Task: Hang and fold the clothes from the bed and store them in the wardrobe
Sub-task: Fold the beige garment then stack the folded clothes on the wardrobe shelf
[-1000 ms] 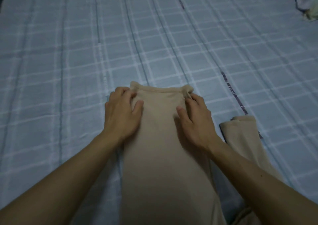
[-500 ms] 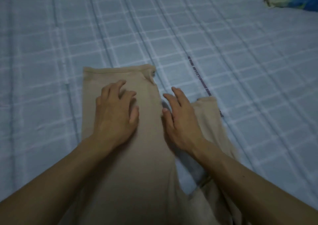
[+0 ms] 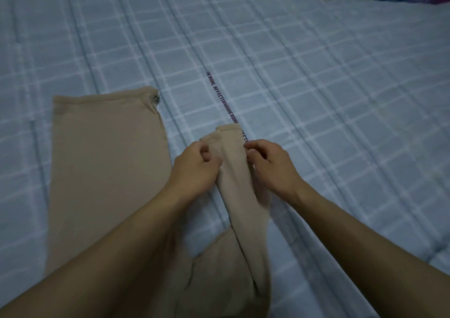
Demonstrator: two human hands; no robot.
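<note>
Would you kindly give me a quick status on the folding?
Left hand and right hand both pinch the beige garment's sleeve. Body flat on bed. Nothing obstructing.

Left hand (image 3: 197,166), right hand (image 3: 270,165) pinching

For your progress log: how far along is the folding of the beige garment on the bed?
Done: the beige garment's body lies flat on the bed. In hand: left hand and right hand pinch its sleeve edges. Left: folding it and storing it; no wardrobe in view.
</note>
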